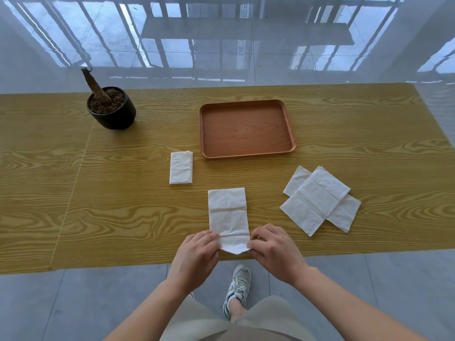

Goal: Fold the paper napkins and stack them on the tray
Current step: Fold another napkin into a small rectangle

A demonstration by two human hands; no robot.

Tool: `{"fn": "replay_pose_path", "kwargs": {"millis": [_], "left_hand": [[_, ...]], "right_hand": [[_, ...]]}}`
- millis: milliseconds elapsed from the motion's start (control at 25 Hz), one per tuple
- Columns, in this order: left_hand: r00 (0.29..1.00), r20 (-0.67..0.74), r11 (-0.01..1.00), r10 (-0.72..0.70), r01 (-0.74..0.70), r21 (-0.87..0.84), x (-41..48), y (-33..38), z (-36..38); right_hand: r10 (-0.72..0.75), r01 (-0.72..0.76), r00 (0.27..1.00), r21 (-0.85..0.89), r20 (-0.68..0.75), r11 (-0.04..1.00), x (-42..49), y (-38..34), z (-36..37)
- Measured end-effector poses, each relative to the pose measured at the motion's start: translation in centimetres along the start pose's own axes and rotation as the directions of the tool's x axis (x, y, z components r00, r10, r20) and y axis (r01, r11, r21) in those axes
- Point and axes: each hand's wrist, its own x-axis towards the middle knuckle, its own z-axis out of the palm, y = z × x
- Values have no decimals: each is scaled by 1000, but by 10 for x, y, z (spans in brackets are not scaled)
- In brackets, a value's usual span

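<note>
Left hand (197,249) and right hand (275,249) each pinch a near corner of the napkin (227,215) on the desk (123,193); no legible writing.

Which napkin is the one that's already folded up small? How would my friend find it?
Start at the brown tray in the middle of the wooden table. Just off the tray's near left corner lies the folded napkin, a small neat white rectangle, alone. It is narrower than the long napkin pinched by both hands, and not fanned out like the loose pile on the right.
</note>
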Motion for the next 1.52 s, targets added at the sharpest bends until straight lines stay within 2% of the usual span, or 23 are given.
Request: {"fn": "replay_pose_path", "kwargs": {"millis": [160,280,360,440,600,800,1360,1440,1520], "left_hand": [[996,-8,991,-87,85,-103,3,1,-3],[965,-7,938,-261,252,-236,7,0,-3],[913,35,853,-407,394,-342,12,-1,-4],[867,68,780,-494,476,-406,18,-2,-5],[828,89,707,-553,524,-475,36,-4,-5],[776,89,664,-625,588,-461,48,-4,-3],[724,-32,682,-689,632,-369,56,-5,3],[766,-93,745,-637,579,-332,51,-6,4],[900,-155,908,-408,383,-167,39,-9,9]], "right_hand": [[130,-125,991,230,-9,965,5,-2,0],[284,-276,958,373,35,886,15,-2,-2],[317,-309,947,371,40,876,22,-2,-3],[333,-322,942,368,36,872,30,-1,-4],[390,-382,919,366,54,849,45,3,-3],[487,-482,870,342,76,807,59,6,2],[574,-585,810,224,119,779,78,4,7],[580,-582,809,270,95,767,75,6,7],[529,-515,848,288,31,808,67,5,7]]}}
